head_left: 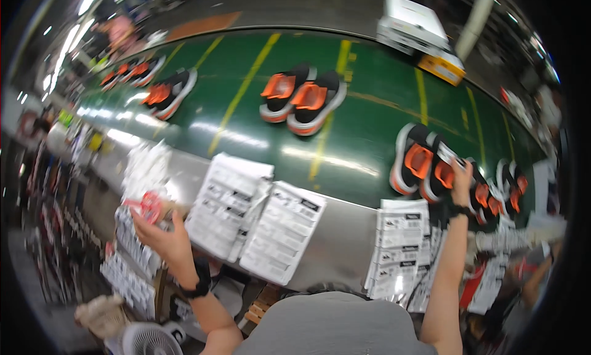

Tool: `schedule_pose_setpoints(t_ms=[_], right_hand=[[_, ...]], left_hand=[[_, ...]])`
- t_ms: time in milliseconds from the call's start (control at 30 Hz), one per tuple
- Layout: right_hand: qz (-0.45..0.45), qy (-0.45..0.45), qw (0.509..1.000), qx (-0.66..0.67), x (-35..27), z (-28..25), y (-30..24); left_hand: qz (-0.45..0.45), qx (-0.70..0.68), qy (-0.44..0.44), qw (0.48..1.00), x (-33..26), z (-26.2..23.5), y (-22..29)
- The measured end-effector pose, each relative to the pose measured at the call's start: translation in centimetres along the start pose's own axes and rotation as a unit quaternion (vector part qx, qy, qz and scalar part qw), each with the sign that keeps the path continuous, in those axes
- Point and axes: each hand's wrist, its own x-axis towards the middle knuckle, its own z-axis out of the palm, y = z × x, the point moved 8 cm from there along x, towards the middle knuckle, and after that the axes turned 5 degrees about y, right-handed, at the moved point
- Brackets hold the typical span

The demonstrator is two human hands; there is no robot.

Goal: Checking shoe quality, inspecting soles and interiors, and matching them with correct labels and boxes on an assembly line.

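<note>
Green conveyor belt (369, 118) carries black-orange shoe pairs past steel ledge (332, 244). Right hand (460, 181) closed on shoe pair (425, 165) at belt edge. Left hand (161, 235), fingers spread, touches label stack (144, 170). Judged: tagging step; next needs label brought to pair.

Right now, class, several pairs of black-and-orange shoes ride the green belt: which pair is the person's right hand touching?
The pair at the belt's near right edge: the right hand rests on it. The middle pair and far-left pairs lie untouched.
</note>
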Motion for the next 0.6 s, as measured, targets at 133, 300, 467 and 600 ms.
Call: schedule_pose_setpoints(t_ms=[133,300,467,600], right_hand=[[0.006,0.097,0.977,-0.191,0.3,-2.6,-0.9],[-0.08,0.191,0.951,-0.229,-1.9,-3.3,-5.9],[-0.089,0.151,0.973,-0.152,-3.2,-5.3,-9.1],[-0.099,0.107,0.987,-0.065,-4.8,-6.9,-12.0]], left_hand=[[-0.08,0.105,0.007,0.991,1.8,-0.1,-6.6],[-0.191,-0.001,-0.105,0.976,1.2,5.1,-11.4],[-0.251,-0.062,0.002,0.966,0.1,7.9,-14.9],[-0.286,-0.1,0.03,0.953,0.8,7.1,-14.2]])
